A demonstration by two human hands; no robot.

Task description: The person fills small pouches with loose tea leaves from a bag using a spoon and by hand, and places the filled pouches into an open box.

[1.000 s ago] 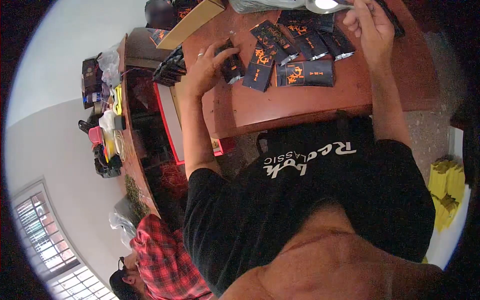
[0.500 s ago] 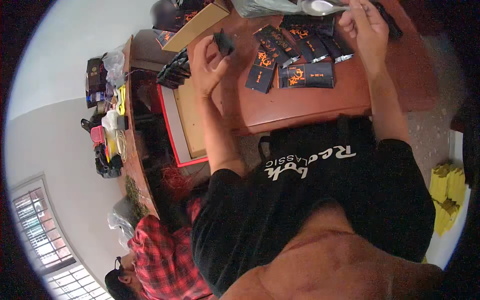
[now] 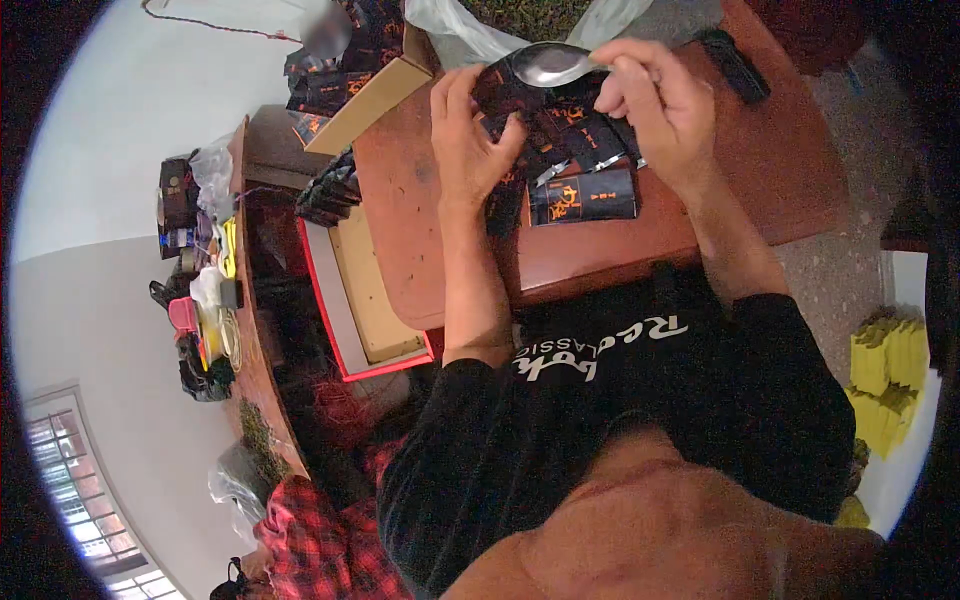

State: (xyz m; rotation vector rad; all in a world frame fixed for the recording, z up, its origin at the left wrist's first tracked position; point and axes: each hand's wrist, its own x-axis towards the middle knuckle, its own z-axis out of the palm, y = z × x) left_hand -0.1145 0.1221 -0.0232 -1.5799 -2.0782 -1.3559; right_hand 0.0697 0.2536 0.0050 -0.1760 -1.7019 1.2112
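Note:
My left hand is curled around a small black packet; its mouth is hard to make out. In my right hand is the handle of a shiny metal spoon, its bowl pointing left, close beside the black packet. Whether the bowl holds anything cannot be told. Below the spoon and hands, several black tea packets with orange lettering lie on the reddish-brown table, the nearest tea packet lying flat. Beyond the spoon, dark green loose tea leaves sit in a clear plastic bag.
A cardboard flap stands at the upper left beside more black packets. A red-edged open box is left of the table. A black object lies at the right. Another person in a red checked shirt is at the lower left.
The spoon has come left, close to the packet in my left hand. My left hand has moved right, over the tea packets. More of the bag's tea leaves shows as the view shifts.

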